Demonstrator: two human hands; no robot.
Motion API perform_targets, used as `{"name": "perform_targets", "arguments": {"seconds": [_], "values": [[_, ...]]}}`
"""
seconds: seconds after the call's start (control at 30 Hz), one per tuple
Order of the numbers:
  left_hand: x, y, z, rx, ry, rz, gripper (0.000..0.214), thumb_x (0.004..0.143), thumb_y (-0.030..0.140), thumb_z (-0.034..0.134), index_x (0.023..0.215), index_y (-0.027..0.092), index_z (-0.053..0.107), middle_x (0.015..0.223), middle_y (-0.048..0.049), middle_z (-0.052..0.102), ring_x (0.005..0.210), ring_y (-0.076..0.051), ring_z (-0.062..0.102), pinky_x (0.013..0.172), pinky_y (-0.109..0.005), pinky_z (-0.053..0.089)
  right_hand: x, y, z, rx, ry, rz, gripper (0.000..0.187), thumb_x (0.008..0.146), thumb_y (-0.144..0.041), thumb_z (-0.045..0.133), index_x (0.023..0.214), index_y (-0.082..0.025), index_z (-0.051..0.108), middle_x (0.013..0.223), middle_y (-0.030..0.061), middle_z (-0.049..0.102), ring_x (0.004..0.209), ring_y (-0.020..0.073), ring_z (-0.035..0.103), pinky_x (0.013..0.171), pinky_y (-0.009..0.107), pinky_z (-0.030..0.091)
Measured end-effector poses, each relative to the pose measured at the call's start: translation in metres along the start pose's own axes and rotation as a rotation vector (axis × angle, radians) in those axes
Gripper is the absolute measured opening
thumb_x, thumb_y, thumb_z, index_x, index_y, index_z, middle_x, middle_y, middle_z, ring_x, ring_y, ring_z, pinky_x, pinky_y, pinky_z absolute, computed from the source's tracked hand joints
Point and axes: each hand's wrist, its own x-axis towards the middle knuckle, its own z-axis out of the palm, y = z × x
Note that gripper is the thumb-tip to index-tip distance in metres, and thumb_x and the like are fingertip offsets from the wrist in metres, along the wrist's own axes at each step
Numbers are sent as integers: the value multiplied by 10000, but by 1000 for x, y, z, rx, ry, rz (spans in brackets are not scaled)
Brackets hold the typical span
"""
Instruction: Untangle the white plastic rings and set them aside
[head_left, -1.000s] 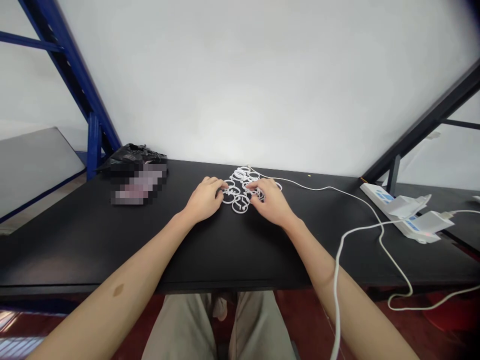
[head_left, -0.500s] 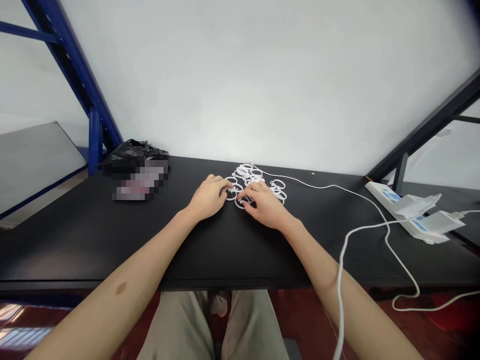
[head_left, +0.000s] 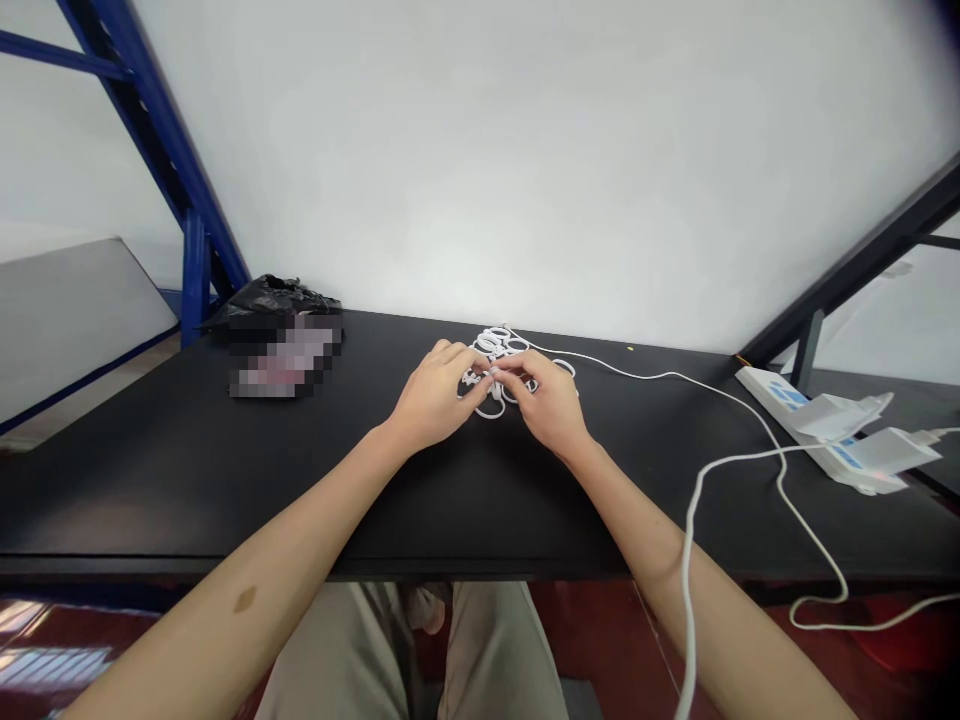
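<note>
The left hand (head_left: 439,398) and right hand (head_left: 553,402) meet fingertip to fingertip, each thumb and forefinger pinched on a small part of the white, round plastic rings (head_left: 493,344); the fingers hide its exact shape. The rings lie in a loose, overlapping heap under and just beyond the 2 hands, on the black, flat-topped table (head_left: 480,510), near the pale grey wall (head_left: 480,180). A thin white cable (head_left: 600,362) runs from the heap toward the white-and-blue power strip (head_left: 776,390) at right; a crumpled black plastic bag (head_left: 277,297) lies at left.
</note>
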Motion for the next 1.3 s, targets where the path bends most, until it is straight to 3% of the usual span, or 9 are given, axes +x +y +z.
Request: {"name": "perform_targets", "arguments": {"seconds": [0.5, 1.3], "values": [[-5, 0, 6, -123, 55, 29, 97, 903, 216, 594, 807, 209, 605, 788, -8, 666, 780, -169, 560, 684, -291, 477, -4, 7, 4, 82, -36, 32, 86, 891, -242, 632, 853, -205, 699, 846, 19, 715, 736, 154, 621, 685, 281, 467], [-6, 3, 6, -134, 85, -29, 35, 883, 212, 611, 857, 215, 634, 801, 0, 665, 766, -152, 583, 679, -281, 489, -5, 5, 8, 228, -6, 138, 85, 859, -245, 628, 808, -211, 687, 781, -2, 689, 658, 135, 622, 669, 273, 502]]}}
